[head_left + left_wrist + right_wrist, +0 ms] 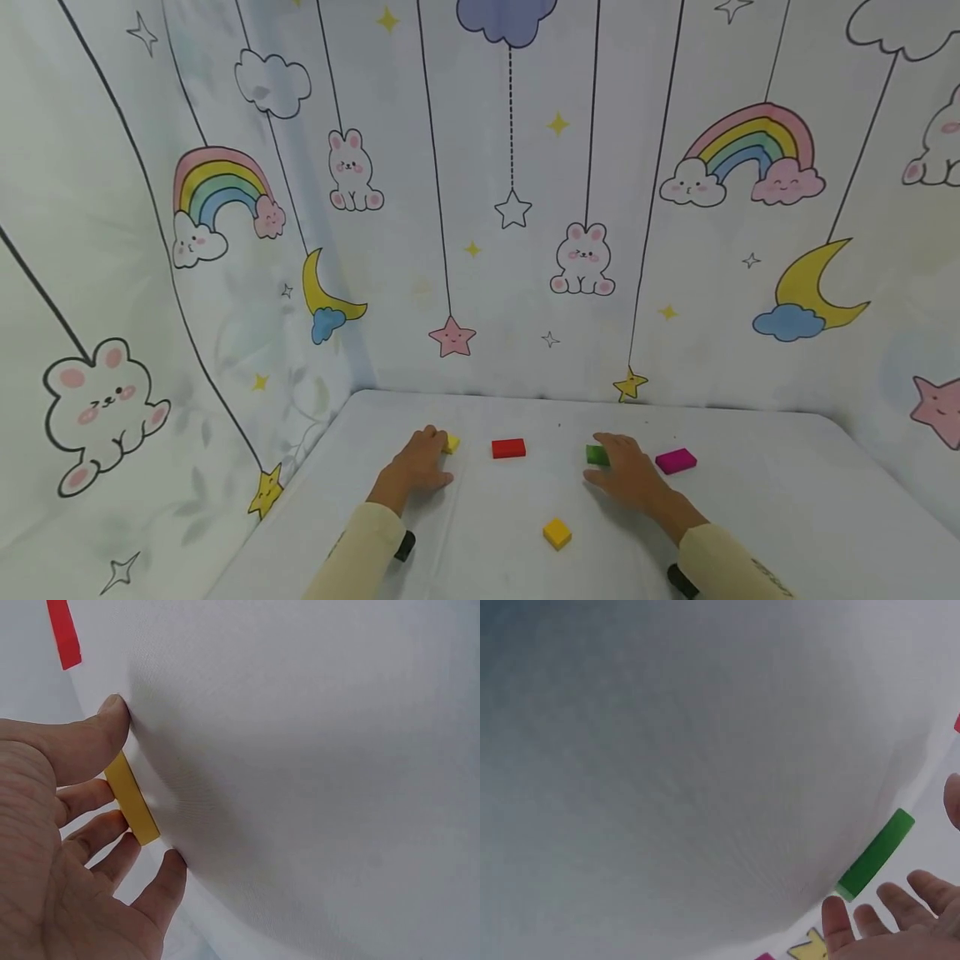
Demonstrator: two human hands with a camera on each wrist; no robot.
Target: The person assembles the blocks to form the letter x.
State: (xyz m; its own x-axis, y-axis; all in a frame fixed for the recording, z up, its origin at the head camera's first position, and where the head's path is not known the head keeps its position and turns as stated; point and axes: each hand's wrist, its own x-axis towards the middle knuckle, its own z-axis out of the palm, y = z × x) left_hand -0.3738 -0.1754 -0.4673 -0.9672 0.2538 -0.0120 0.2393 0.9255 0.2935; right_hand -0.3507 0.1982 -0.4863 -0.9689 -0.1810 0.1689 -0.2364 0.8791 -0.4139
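Note:
At the left of the table my left hand (pixel 416 465) is spread around a yellow block (pixel 452 443), partly hidden behind it. In the left wrist view, several fingertips lie along the far side of the yellow block (pixel 133 801), and the thumb overlaps its upper end. My right hand (pixel 626 473) reaches over a green block (pixel 597 455) and hides part of it. The right wrist view has the green block (pixel 875 855) lying between the raised thumb and the loosely spread fingers (pixel 838 922), with a gap to the thumb.
A red block (pixel 508 448) lies between the two hands. To the right of the right hand is a magenta block (pixel 677 461). Nearer me sits an orange-yellow block (pixel 557 533). A printed curtain (pixel 517 350) borders the white table (pixel 502 517) at the back and sides.

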